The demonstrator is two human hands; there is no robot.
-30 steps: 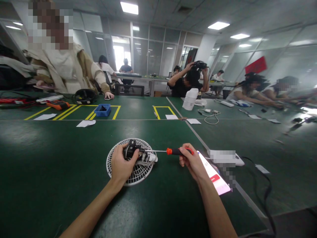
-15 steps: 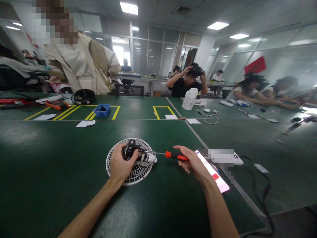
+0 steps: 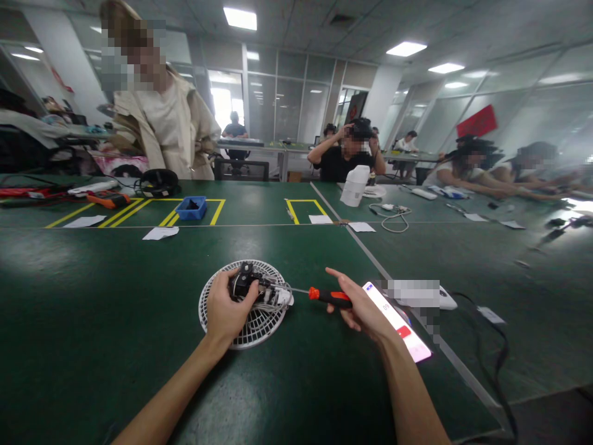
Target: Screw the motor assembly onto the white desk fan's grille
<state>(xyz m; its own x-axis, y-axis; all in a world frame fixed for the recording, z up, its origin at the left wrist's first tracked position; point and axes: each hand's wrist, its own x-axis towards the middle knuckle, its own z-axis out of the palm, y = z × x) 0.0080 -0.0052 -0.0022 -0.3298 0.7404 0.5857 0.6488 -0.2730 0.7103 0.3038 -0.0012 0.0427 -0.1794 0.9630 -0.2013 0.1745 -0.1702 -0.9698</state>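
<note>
My left hand (image 3: 228,307) is wrapped round a black motor assembly (image 3: 244,279) that lies on a round white fan grille (image 3: 217,327). Grey wires and a white plastic part (image 3: 283,298) show beside the motor. In my right hand (image 3: 364,307) is a screwdriver (image 3: 334,298) with a red and black handle, its butt against the palm. The forefinger is stretched out and the other fingers sit loosely under the handle. The screwdriver's thin shaft points left and reaches the motor assembly; its tip is hard to make out.
A lit phone (image 3: 398,324) lies under my right wrist, beside a white device (image 3: 447,300) with a black cable. Farther back are a blue bin (image 3: 191,208), paper slips, an orange tool (image 3: 109,199) and a white stand (image 3: 355,185). Several people are around the tables.
My right hand's fingers have loosened and shifted on the screwdriver handle, the forefinger lifting away. My left hand keeps its place. A person at the back left has moved right and straightened.
</note>
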